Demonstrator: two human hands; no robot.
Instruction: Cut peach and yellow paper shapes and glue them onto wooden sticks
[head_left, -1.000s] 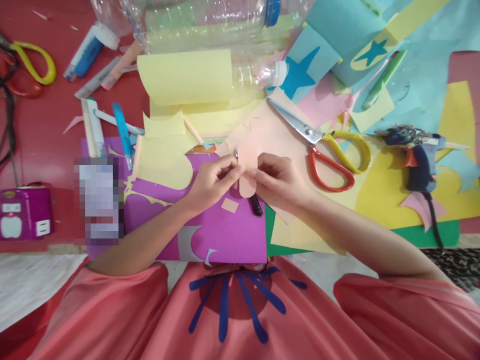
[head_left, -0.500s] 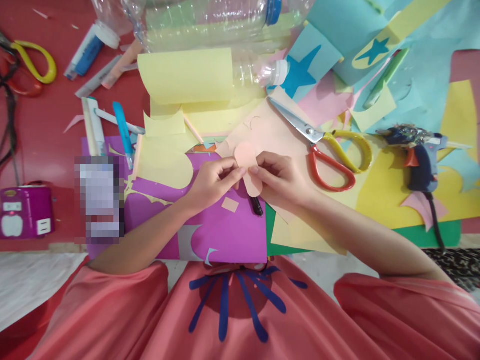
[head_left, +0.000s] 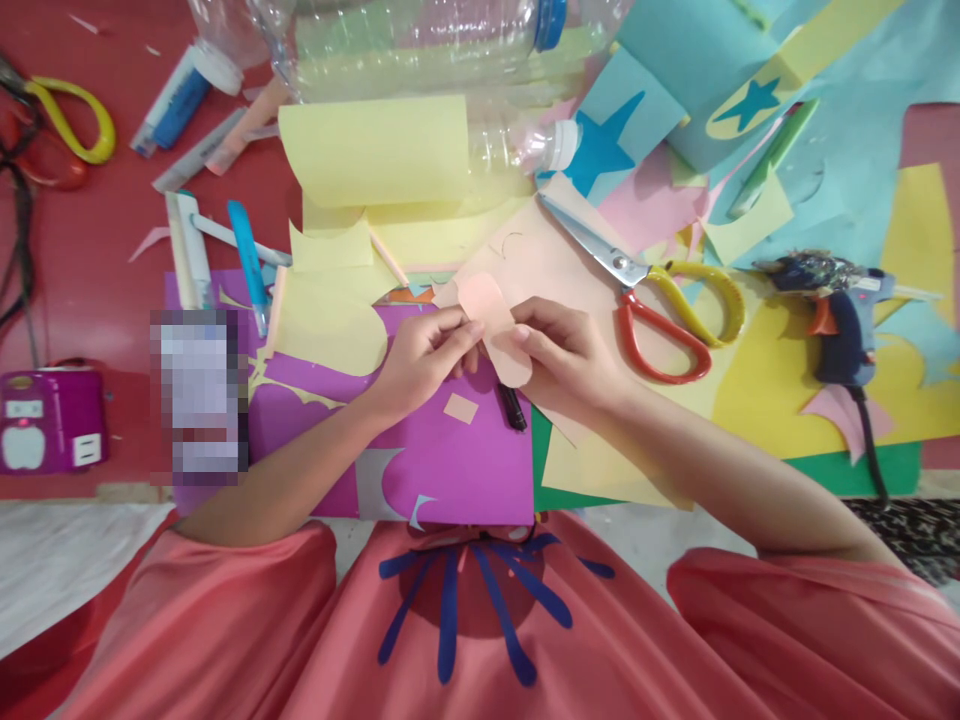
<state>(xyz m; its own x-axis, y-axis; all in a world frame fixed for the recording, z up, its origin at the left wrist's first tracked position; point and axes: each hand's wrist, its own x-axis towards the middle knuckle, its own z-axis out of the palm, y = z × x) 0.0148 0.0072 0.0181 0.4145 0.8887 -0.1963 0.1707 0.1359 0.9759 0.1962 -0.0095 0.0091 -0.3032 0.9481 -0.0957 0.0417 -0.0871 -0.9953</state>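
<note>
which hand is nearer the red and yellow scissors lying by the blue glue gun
Right. The right hand sits just left of the red-and-yellow-handled metal scissors; the left hand is farther left, across the peach paper cutout both pinch.

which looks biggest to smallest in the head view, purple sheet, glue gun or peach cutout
1. purple sheet
2. glue gun
3. peach cutout, held nearer the camera than the others, yet plainly the smallest
</note>
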